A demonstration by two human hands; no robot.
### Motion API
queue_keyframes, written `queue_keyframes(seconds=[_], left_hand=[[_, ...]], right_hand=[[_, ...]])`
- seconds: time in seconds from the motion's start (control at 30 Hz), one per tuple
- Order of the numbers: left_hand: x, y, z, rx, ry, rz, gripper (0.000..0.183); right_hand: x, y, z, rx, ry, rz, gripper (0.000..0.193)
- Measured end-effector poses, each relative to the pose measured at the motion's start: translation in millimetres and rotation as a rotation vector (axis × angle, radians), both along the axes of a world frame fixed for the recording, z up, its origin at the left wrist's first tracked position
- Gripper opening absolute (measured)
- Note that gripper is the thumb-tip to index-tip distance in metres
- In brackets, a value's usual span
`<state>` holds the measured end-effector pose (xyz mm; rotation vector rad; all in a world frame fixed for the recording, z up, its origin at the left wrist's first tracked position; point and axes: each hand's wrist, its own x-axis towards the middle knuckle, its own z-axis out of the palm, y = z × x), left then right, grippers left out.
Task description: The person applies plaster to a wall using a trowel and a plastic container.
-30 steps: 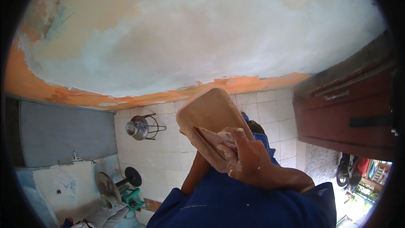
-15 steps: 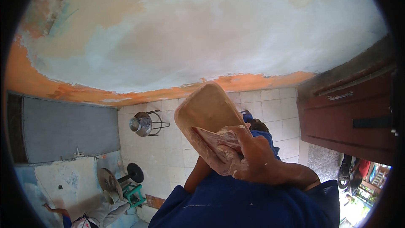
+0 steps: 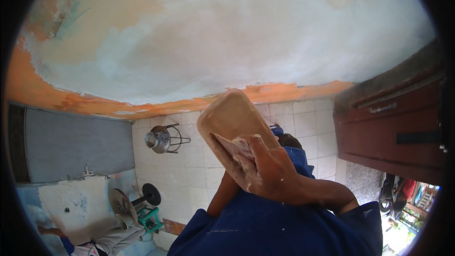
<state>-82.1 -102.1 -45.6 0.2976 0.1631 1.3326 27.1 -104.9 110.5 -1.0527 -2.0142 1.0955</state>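
In front of my chest is a shallow tan plastic tray [image 3: 232, 110] with rounded corners, tilted and smeared with pale paste. My left forearm [image 3: 222, 195] runs beneath it; the left hand is hidden under the tray, which is held up in the air. My right hand [image 3: 277, 171] is closed around a flat scraper [image 3: 227, 146] coated in the paste, its thumb on top. The scraper lies over the tray's near left side, close to the rim. Spots of paste dot the right hand.
A wall [image 3: 199, 42] with whitish filler and an orange band rises ahead. A metal pot on a stool [image 3: 160, 139] stands left on the tiled floor. At lower left, another person [image 3: 95, 245] is near a green stool [image 3: 150, 219]. A dark red door [image 3: 393, 137] is at right.
My right hand and the scraper have moved left and slightly up over the tray. The tray has shifted slightly. The other person's arm at lower left has changed position.
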Motion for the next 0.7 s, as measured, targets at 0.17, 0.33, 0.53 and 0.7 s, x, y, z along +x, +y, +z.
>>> queue_keyframes(seconds=[0.17,0.33,0.53,0.7], left_hand=[[-1.9,-4.1,3.2,-0.006,0.006,0.025,0.050],[-4.2,-7.4,4.6,-0.026,0.014,0.045,0.051],[-5.7,-7.6,2.3,-0.030,0.019,0.064,0.052],[-4.2,-5.1,3.4,-0.023,0.015,0.055,0.054]], right_hand=[[-4.9,10.9,3.0,-0.110,-0.079,-0.017,0.056],[1.8,11.3,13.2,-0.176,-0.129,-0.100,0.051],[24.2,2.0,19.6,-0.236,0.006,-0.148,0.052],[21.6,-6.5,23.5,-0.186,-0.034,-0.094,0.060]])
